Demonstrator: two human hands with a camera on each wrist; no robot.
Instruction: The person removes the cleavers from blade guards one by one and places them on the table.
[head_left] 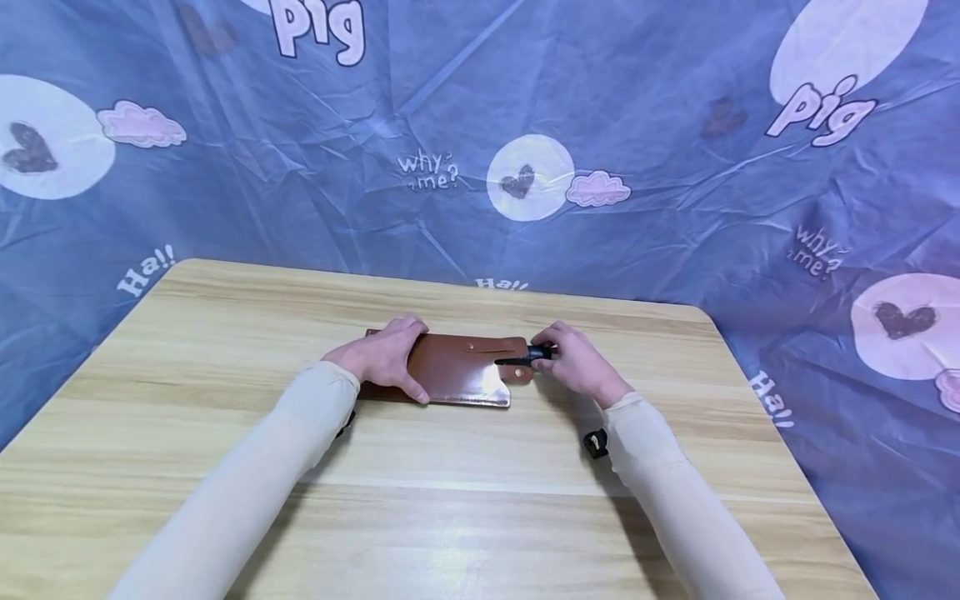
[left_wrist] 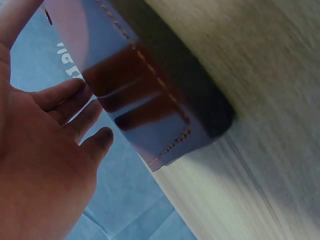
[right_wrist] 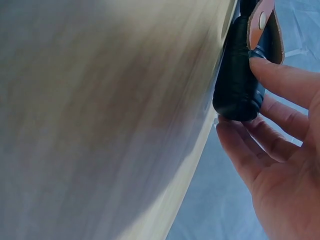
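Closest to the camera there are 2 pale sleeves (head_left: 258, 471) coming in from the bottom corners of the frame, with a black bit of gear (head_left: 596, 443) under the right wrist. Bare wood-look surface (head_left: 450, 525) fills the lower middle.

Then the good stuff, dead center: a brown sheath (head_left: 459, 371) lying flat-ish, with a black handle (head_left: 540, 353) poking out its right end. The left hand (head_left: 386, 354) straddles the sheath's left part, thumb at the near edge and fingers at the far edge, so I'd call that a grip. The right hand (head_left: 579, 364) has the handle between thumb and fingers, near the butt. In the right wrist view a brown snap tab (right_wrist: 256, 35) sits against it.

Handling, my guess: stiff stitched leather, or a decent fake, and that shiny face could slide under dry fingers. Not fragile. If there's a wide blade inside (can't see 1), expect the weight toward the sheath side, so the butt alone is a weak hold. I'd go full fist round the handle, other hand flat across the sheath's broad part, fingers off the mouth.

Way back, a blue printed backdrop (head_left: 450, 100) fills the top half.
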